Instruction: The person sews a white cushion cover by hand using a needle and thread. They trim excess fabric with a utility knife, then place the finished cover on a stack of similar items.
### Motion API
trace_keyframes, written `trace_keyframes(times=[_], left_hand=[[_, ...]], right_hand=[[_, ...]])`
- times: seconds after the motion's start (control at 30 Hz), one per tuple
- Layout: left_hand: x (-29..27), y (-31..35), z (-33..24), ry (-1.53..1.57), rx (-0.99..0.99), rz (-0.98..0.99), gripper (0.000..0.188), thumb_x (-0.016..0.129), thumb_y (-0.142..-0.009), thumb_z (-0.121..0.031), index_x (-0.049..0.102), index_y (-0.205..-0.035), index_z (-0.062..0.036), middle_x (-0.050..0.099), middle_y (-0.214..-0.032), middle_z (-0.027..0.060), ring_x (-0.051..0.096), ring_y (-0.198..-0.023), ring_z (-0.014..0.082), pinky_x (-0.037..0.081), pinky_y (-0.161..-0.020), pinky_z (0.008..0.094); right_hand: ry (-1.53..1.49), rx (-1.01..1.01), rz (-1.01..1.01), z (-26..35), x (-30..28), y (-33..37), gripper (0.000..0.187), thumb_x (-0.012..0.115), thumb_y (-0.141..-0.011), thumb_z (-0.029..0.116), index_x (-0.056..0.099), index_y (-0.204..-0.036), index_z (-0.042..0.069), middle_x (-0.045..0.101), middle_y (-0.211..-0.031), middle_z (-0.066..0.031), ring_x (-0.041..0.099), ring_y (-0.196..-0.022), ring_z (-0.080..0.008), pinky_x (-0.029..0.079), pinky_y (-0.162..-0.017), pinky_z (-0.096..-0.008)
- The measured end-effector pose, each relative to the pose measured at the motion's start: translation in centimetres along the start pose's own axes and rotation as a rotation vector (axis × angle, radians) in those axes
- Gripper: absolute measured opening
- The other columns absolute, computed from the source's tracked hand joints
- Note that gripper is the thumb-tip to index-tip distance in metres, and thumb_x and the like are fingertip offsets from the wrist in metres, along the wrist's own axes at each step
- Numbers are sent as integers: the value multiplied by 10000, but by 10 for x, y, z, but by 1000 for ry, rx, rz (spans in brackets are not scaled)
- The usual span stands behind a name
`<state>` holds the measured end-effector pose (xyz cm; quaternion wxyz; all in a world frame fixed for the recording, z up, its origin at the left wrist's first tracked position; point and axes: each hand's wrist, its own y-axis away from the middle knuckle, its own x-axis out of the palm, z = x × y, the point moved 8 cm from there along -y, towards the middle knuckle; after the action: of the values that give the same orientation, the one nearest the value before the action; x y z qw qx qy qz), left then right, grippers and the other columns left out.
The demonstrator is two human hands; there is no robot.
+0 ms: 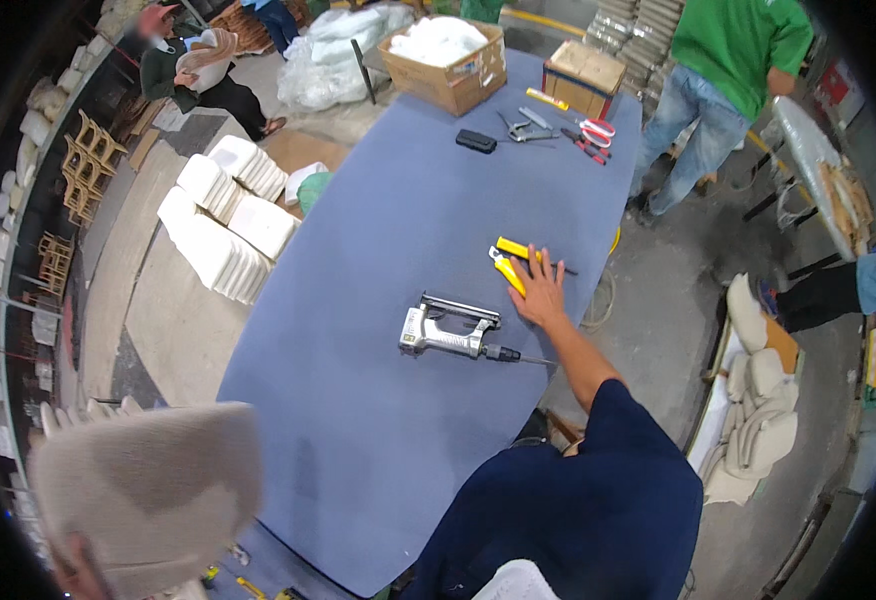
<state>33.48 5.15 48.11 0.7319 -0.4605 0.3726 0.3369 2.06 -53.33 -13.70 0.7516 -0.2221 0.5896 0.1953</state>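
Note:
At the lower left I hold up a beige fabric seat cushion (pixel 153 480), with a darker patch on its face. My left hand (pixel 80 568) grips its lower left edge; most of those fingers are hidden. Over the blue-covered table (pixel 348 430) my right hand (pixel 540 290) is spread on a pair of yellow-handled pliers or cutters (pixel 505 268) and a yellow-handled tool with a thin dark shaft (pixel 514 247). Its fingers are outstretched and not wrapped round either one. A silver pneumatic staple gun (pixel 448 332) lies on its side nearer to me.
Scissors (pixel 596 131), red-handled pliers (pixel 586 150), a black case (pixel 476 141) and two cardboard boxes (pixel 448 75) sit at the table's far end. Cushion stacks (pixel 228 215) stand on the left floor. A person in green (pixel 728 70) stands right; another (pixel 203 75) sits far left.

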Motion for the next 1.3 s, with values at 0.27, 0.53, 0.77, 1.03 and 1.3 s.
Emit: trace_keyframes(times=[0.27, 0.53, 0.77, 1.03, 1.3], left_hand=[[156, 24, -218, 262, 235, 500, 575, 666, -972, -368, 576, -1403, 2, 673, -1247, 258, 654, -1146, 381, 487, -1025, 435], [194, -3, -246, 458, -53, 293, 460, 697, -950, -339, 703, -1225, 29, 722, -1187, 226, 682, -1133, 364, 489, -1009, 437], [179, -10, -274, 543, -119, 283, 423, 695, -953, -323, 712, -1185, 31, 731, -1150, 223, 683, -1100, 353, 492, -985, 417], [152, 23, -263, 894, 61, 421, 486, 619, -976, -270, 612, -1345, 48, 642, -1328, 225, 602, -1229, 299, 432, -1061, 374], [144, 99, -233, 1068, 85, 519, 624, 621, -996, -422, 535, -1431, 17, 586, -1357, 215, 546, -1209, 339, 427, -1045, 414]], right_hand=[[-145, -37, -89, -75, 8, -159, 560, 617, -978, 342, 471, -1516, 290, 321, -1625, -173, 350, -1472, -386, 262, -1185, -622], [-346, -351, -72, 22, -52, -173, 546, 671, -841, 205, 579, -1357, 54, 404, -1546, -280, 376, -1440, -464, 279, -1182, -620], [-362, -862, 444, 147, 6, 67, 501, 678, -880, 259, 621, -1377, 259, 290, -1658, -153, 298, -1524, -300, 178, -1238, -565], [-357, -791, 153, 144, 18, 20, 486, 666, -835, 174, 683, -1312, 271, 356, -1617, -174, 307, -1509, -324, 189, -1237, -556], [-667, -477, 34, 178, -77, -64, 444, 683, -908, 257, 647, -1321, 100, 512, -1471, -224, 504, -1338, -381, 413, -1074, -503]])
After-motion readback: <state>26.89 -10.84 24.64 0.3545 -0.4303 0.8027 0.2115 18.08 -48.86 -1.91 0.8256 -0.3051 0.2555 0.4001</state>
